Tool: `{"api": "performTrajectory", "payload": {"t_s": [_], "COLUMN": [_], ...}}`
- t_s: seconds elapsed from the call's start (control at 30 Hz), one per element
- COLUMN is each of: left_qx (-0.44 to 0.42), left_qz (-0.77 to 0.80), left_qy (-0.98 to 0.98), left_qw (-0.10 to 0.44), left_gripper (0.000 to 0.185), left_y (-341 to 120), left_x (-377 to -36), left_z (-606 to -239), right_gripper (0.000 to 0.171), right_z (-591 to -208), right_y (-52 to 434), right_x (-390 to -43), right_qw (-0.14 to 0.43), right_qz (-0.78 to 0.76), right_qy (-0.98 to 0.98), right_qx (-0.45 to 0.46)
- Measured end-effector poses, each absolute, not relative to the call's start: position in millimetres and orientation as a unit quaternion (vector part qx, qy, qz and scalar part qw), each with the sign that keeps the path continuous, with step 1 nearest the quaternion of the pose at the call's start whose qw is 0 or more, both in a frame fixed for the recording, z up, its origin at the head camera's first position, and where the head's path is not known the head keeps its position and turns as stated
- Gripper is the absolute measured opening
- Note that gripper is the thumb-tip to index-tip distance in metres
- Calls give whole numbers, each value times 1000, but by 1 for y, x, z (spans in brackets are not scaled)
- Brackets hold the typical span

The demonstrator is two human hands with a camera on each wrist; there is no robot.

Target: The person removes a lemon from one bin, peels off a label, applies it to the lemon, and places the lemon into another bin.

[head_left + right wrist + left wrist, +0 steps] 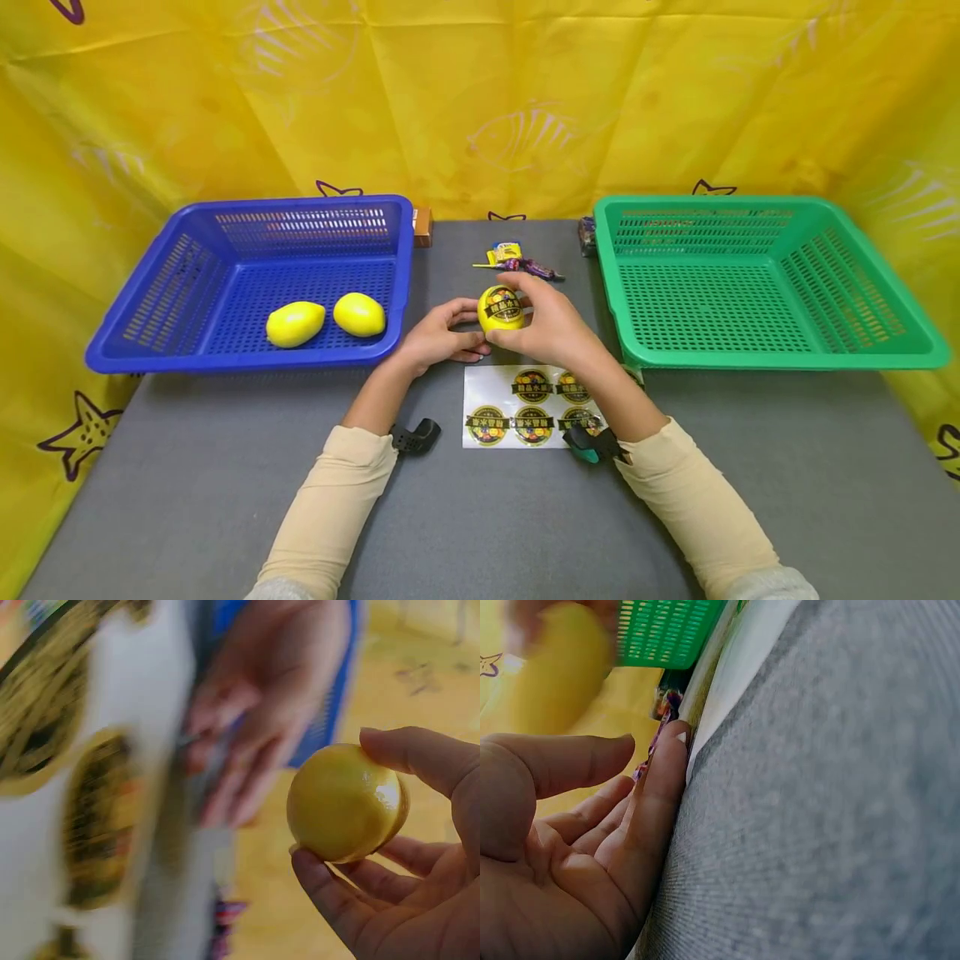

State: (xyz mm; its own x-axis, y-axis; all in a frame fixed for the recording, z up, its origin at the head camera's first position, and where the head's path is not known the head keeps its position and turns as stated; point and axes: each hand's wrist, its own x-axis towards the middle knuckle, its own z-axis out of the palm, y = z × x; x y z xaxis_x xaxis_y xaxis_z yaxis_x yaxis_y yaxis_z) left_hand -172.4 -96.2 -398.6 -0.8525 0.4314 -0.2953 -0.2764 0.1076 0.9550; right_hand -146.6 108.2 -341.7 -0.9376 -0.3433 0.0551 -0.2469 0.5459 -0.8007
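A yellow lemon (341, 802) is held up by my right hand (551, 325), pinched between thumb and fingers. On its side facing the head camera sits a round black-and-gold sticker (503, 306). Just left of the lemon, my left hand (577, 862) rests with its edge on the table, fingers loosely extended and holding nothing. The left wrist view has a gap between that hand and the blurred lemon. Below both hands lies a white sheet of round stickers (477, 385), partly hidden by my right forearm.
On the left a blue basket (247, 363) contains two lemons (296, 324). A green basket (780, 359) stands on the right. Between them, wrapped candies (517, 264) lie behind the hands. A small brown box (423, 227) is beside the blue basket, near the yellow curtain (487, 92).
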Motion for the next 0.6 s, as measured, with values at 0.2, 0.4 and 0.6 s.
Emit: {"api": "performTrajectory", "payload": {"t_s": [0.2, 0.4, 0.6], "left_qx": [54, 71, 65], "left_qz": [657, 651, 646], "left_qy": [707, 711, 716], "left_qw": [258, 258, 257], "left_gripper": [50, 50, 48], "left_y": [-94, -94, -93], "left_x": [-171, -170, -169], "left_z": [-397, -394, -394], "right_gripper": [73, 70, 80], "right_z": [-287, -237, -218], "right_y": [120, 161, 214], "right_x": [-124, -143, -196], "right_qw": [26, 20, 77], "right_qz": [-451, -420, -319], "right_qy": [863, 888, 936], "right_qx": [-227, -187, -130]}}
